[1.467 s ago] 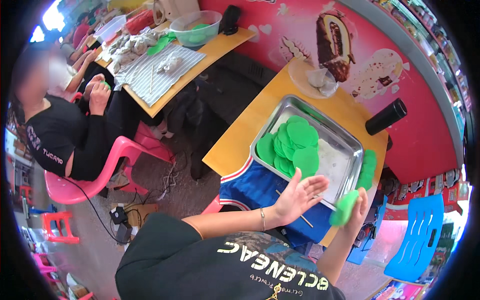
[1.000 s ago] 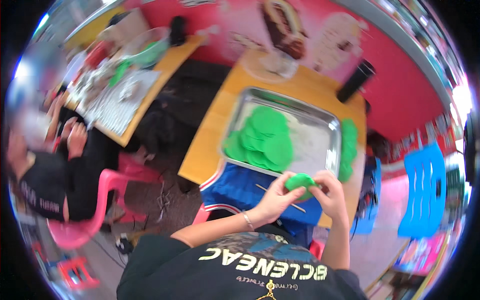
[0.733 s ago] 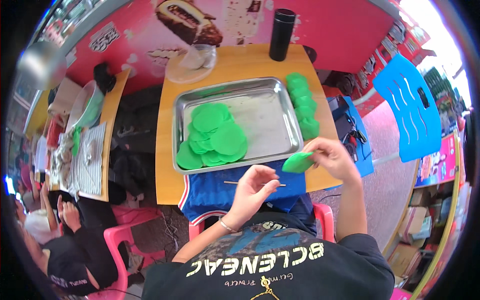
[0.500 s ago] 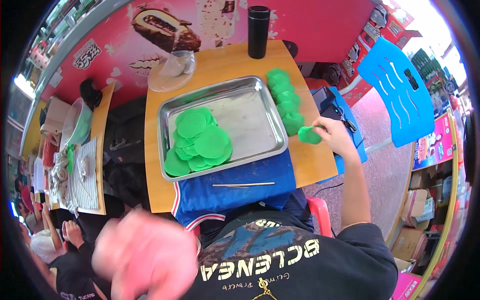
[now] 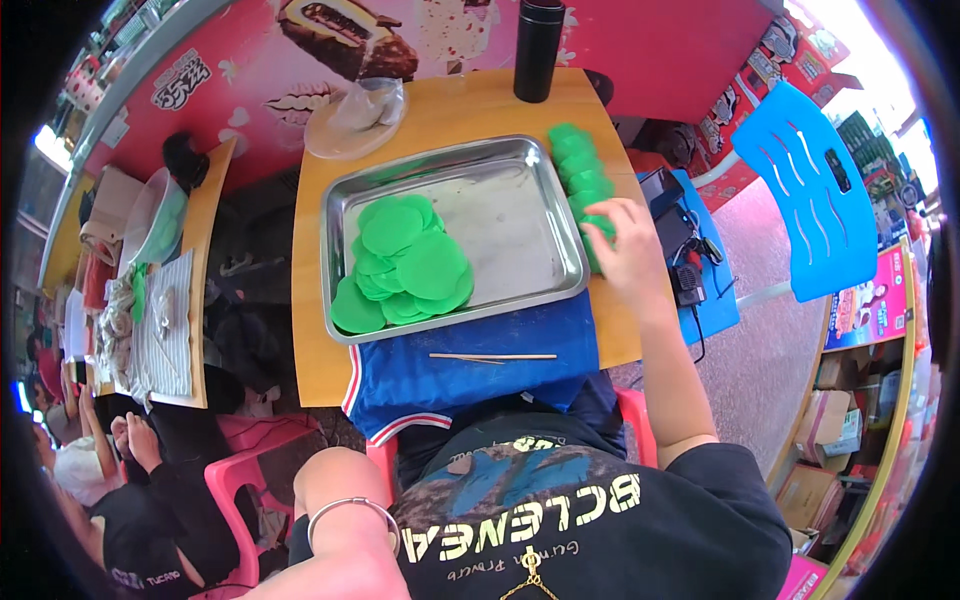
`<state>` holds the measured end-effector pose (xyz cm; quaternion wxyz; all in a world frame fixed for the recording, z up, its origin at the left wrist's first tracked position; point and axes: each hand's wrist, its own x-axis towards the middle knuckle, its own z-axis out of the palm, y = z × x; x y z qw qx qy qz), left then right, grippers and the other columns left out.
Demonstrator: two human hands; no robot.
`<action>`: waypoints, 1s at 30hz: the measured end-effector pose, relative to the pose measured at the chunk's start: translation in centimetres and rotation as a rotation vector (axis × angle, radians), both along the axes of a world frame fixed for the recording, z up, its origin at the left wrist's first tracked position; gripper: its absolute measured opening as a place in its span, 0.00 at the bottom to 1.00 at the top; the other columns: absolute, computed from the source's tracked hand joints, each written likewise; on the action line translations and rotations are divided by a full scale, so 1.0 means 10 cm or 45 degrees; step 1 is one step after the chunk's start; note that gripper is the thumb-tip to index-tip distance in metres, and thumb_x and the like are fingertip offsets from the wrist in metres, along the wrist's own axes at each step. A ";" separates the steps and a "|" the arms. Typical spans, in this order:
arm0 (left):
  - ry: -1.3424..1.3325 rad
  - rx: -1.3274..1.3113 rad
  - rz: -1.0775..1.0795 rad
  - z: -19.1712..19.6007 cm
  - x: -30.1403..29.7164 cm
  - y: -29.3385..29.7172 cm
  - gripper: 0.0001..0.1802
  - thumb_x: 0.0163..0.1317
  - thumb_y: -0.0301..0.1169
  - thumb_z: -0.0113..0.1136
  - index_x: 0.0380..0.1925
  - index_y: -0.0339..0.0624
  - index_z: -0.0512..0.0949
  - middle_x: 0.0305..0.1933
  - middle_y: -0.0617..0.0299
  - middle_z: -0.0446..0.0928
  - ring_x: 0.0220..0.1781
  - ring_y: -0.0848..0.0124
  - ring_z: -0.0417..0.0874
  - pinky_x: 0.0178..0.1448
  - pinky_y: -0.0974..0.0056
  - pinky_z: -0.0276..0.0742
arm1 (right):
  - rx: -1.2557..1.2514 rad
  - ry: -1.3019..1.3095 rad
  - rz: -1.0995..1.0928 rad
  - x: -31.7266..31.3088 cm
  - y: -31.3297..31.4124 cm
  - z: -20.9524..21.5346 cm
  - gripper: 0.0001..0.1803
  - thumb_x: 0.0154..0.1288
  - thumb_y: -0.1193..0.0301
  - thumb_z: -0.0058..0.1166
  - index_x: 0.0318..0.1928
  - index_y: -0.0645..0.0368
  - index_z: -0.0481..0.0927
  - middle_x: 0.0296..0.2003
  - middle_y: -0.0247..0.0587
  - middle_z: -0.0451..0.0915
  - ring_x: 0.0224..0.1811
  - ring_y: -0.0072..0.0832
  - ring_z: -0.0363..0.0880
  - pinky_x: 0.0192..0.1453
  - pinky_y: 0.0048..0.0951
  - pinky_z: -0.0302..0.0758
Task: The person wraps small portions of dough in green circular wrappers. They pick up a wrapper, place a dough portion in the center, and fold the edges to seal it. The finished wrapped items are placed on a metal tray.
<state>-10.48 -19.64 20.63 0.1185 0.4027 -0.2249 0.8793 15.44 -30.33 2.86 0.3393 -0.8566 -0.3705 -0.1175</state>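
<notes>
One head view: right hand [image 5: 632, 258] now rests curled on the row of green discs [image 5: 583, 178] along the table's [image 5: 470, 110] right edge, beside the steel tray [image 5: 520, 215]; half a second ago it held one disc clear. Left hand out of frame, only the wrist low left. Tray's right half bare.

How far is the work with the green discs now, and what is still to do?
Done: a heap of flat green discs lies in the left half of the metal tray. In hand: the right hand rests on the row of green discs beside the tray's right rim. The left hand is out of view. Left: that row is outside the tray, and the thin stick lies untouched on the blue cloth.
</notes>
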 end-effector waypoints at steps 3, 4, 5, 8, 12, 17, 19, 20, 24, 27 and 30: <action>-0.002 0.024 -0.005 -0.05 -0.04 0.02 0.24 0.60 0.42 0.47 0.53 0.41 0.68 0.59 0.60 0.67 0.64 0.65 0.61 0.65 0.56 0.52 | 0.107 0.338 0.449 -0.20 0.47 -0.05 0.09 0.54 0.72 0.55 0.38 0.57 0.77 0.38 0.42 0.77 0.47 0.40 0.72 0.50 0.35 0.69; -0.007 0.048 -0.009 -0.10 -0.05 0.05 0.24 0.60 0.41 0.48 0.53 0.43 0.68 0.58 0.60 0.67 0.64 0.65 0.61 0.65 0.56 0.52 | 0.073 0.255 0.557 -0.27 0.64 -0.10 0.10 0.53 0.73 0.54 0.39 0.56 0.77 0.39 0.41 0.77 0.48 0.39 0.72 0.51 0.35 0.69; -0.016 0.076 -0.005 -0.15 -0.07 0.08 0.23 0.60 0.41 0.49 0.53 0.44 0.69 0.58 0.61 0.68 0.64 0.65 0.61 0.65 0.56 0.52 | 0.042 0.165 0.672 -0.33 0.83 -0.15 0.11 0.53 0.74 0.54 0.40 0.56 0.77 0.41 0.40 0.77 0.49 0.39 0.71 0.52 0.34 0.69; 0.296 -0.015 -0.069 -0.48 -0.12 0.21 0.22 0.62 0.44 0.47 0.55 0.50 0.69 0.59 0.59 0.66 0.66 0.66 0.57 0.65 0.55 0.51 | 0.051 -0.057 0.929 -0.47 1.32 -0.25 0.16 0.50 0.77 0.53 0.43 0.56 0.76 0.45 0.40 0.76 0.51 0.39 0.70 0.55 0.38 0.67; 0.544 -0.539 -0.137 -0.81 0.10 0.40 0.19 0.61 0.51 0.44 0.33 0.48 0.69 0.43 0.57 0.66 0.49 0.60 0.64 0.44 0.59 0.68 | -0.230 -0.226 1.131 -0.47 1.68 -0.33 0.19 0.49 0.75 0.55 0.45 0.52 0.75 0.44 0.38 0.75 0.51 0.37 0.69 0.54 0.39 0.67; 1.203 -0.857 -0.148 -1.28 0.10 0.66 0.18 0.61 0.39 0.47 0.45 0.37 0.64 0.49 0.49 0.63 0.51 0.62 0.67 0.56 0.60 0.65 | -0.583 -0.201 1.164 -0.34 1.74 -0.30 0.14 0.49 0.71 0.56 0.40 0.51 0.78 0.36 0.37 0.76 0.46 0.36 0.72 0.50 0.39 0.67; 1.330 -0.970 -0.244 -1.42 0.12 0.70 0.15 0.62 0.32 0.47 0.45 0.36 0.64 0.50 0.52 0.63 0.52 0.67 0.66 0.54 0.63 0.65 | -0.471 -0.129 1.171 -0.24 1.64 -0.30 0.09 0.50 0.71 0.56 0.36 0.54 0.79 0.33 0.39 0.76 0.43 0.37 0.73 0.48 0.38 0.68; 1.376 -1.030 -0.306 -1.46 0.15 0.70 0.13 0.61 0.29 0.46 0.45 0.36 0.64 0.50 0.53 0.63 0.51 0.69 0.66 0.54 0.65 0.65 | -0.409 -0.090 1.177 -0.20 1.60 -0.30 0.07 0.51 0.71 0.56 0.33 0.55 0.79 0.31 0.39 0.76 0.42 0.37 0.74 0.46 0.37 0.69; 1.579 -1.182 -0.653 -1.70 0.21 0.70 0.11 0.59 0.20 0.45 0.43 0.35 0.66 0.47 0.58 0.65 0.47 0.75 0.67 0.50 0.71 0.64 | -0.145 0.183 0.905 -0.24 1.28 -0.04 0.06 0.53 0.68 0.56 0.28 0.57 0.79 0.28 0.41 0.76 0.35 0.38 0.75 0.39 0.35 0.71; 1.721 -1.250 -0.834 -1.83 0.35 0.65 0.09 0.58 0.23 0.52 0.39 0.35 0.69 0.39 0.62 0.70 0.39 0.77 0.71 0.42 0.73 0.68 | 0.014 0.372 0.803 -0.34 1.11 0.07 0.06 0.51 0.70 0.58 0.27 0.59 0.78 0.25 0.42 0.75 0.28 0.35 0.74 0.32 0.32 0.69; 1.699 -1.295 -0.882 -1.85 0.53 0.58 0.12 0.54 0.27 0.61 0.37 0.36 0.71 0.37 0.62 0.72 0.37 0.77 0.74 0.37 0.73 0.71 | 0.083 0.511 0.726 -0.52 0.96 0.17 0.07 0.48 0.72 0.61 0.26 0.61 0.77 0.23 0.41 0.74 0.23 0.31 0.72 0.26 0.30 0.66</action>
